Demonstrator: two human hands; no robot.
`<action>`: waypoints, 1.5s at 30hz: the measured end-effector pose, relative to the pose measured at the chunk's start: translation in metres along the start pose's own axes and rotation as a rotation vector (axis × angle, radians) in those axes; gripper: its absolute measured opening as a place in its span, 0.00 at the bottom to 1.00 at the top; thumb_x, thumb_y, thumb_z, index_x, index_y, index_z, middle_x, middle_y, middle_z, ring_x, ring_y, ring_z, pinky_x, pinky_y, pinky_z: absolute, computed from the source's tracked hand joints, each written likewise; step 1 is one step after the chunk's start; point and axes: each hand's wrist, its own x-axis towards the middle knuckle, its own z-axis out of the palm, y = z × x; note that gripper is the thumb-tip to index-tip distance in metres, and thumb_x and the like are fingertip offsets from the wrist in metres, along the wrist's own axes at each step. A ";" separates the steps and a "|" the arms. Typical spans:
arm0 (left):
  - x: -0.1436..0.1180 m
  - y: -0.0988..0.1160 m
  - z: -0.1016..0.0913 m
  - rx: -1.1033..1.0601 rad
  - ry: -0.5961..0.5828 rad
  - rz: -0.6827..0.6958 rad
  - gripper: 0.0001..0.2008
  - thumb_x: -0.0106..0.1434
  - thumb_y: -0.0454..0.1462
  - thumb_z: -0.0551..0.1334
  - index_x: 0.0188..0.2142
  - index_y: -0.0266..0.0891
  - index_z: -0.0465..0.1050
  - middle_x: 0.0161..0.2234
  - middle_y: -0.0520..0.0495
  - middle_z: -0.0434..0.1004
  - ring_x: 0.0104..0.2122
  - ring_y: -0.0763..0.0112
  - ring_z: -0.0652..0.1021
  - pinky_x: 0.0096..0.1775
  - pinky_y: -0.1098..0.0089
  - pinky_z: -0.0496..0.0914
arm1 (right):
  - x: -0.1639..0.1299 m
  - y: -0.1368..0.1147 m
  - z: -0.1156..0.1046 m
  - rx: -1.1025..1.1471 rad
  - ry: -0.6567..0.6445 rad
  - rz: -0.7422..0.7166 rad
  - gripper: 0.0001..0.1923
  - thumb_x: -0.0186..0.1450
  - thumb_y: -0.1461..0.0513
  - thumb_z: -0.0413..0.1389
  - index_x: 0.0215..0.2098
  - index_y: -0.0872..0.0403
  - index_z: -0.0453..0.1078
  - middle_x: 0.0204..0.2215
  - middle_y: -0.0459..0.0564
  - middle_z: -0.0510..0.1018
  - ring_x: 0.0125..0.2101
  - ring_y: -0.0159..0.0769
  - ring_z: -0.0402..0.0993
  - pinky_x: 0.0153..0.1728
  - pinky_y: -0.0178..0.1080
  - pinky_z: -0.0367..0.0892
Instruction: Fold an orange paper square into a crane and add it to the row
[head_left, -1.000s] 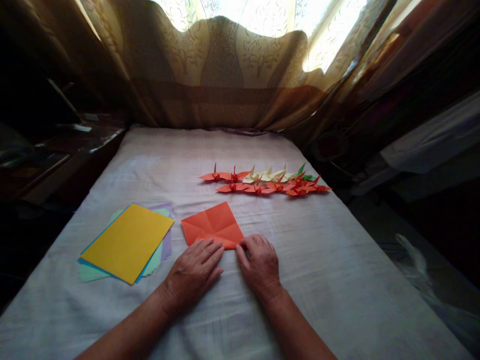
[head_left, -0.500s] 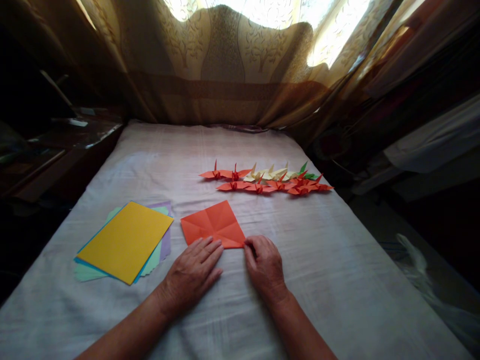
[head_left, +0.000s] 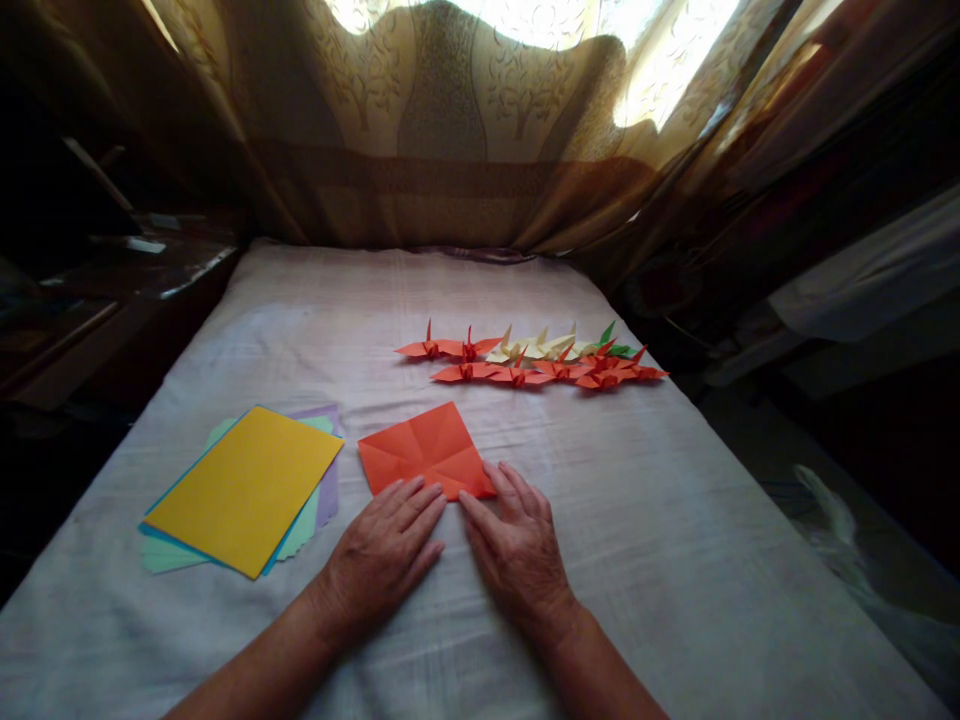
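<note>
Pressing flat, open left hand (head_left: 382,552) and right hand (head_left: 519,548) on near edge of creased orange paper square (head_left: 424,450) — gripping nothing; finished paper cranes (head_left: 532,360) lying beyond — perhaps ten; coloured sheets (head_left: 244,488) waiting unfolded.

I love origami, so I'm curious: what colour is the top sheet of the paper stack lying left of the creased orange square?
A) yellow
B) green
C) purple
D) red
A: the stack of paper shows a yellow sheet on top, with only blue, green and purple edges peeking out beneath it.
</note>
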 end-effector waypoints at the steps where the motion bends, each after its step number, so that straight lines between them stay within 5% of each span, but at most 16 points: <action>1: 0.000 0.000 0.000 0.002 0.003 -0.001 0.21 0.72 0.42 0.52 0.59 0.35 0.69 0.57 0.41 0.74 0.56 0.56 0.73 0.57 0.55 0.69 | -0.001 0.000 0.001 -0.008 -0.012 0.012 0.15 0.69 0.60 0.52 0.52 0.46 0.73 0.60 0.57 0.68 0.61 0.49 0.60 0.55 0.49 0.57; 17: 0.001 0.000 -0.003 -0.040 -0.030 -0.004 0.21 0.72 0.41 0.52 0.59 0.36 0.68 0.57 0.42 0.73 0.58 0.57 0.71 0.58 0.55 0.67 | -0.004 0.003 0.003 -0.028 -0.068 0.040 0.15 0.69 0.60 0.52 0.52 0.46 0.74 0.58 0.55 0.70 0.60 0.47 0.61 0.55 0.48 0.59; 30: 0.002 -0.003 -0.001 -0.030 -0.013 0.006 0.21 0.71 0.41 0.52 0.59 0.35 0.69 0.57 0.41 0.74 0.56 0.56 0.73 0.57 0.55 0.67 | -0.002 0.002 0.002 -0.035 -0.244 0.062 0.22 0.67 0.53 0.57 0.59 0.39 0.68 0.66 0.55 0.60 0.65 0.52 0.52 0.60 0.57 0.51; 39: 0.002 -0.003 0.000 -0.028 -0.035 0.001 0.20 0.72 0.41 0.51 0.57 0.36 0.70 0.56 0.41 0.74 0.57 0.55 0.73 0.57 0.54 0.67 | -0.016 0.031 -0.014 -0.098 -0.366 0.090 0.28 0.66 0.49 0.57 0.63 0.39 0.63 0.67 0.58 0.56 0.66 0.55 0.50 0.61 0.61 0.49; 45: 0.001 -0.003 0.002 -0.027 -0.030 0.008 0.20 0.72 0.42 0.51 0.57 0.37 0.70 0.57 0.41 0.74 0.56 0.55 0.72 0.57 0.53 0.67 | -0.023 0.045 -0.018 -0.159 -0.284 0.079 0.30 0.66 0.54 0.57 0.65 0.47 0.61 0.67 0.62 0.56 0.66 0.55 0.51 0.60 0.61 0.51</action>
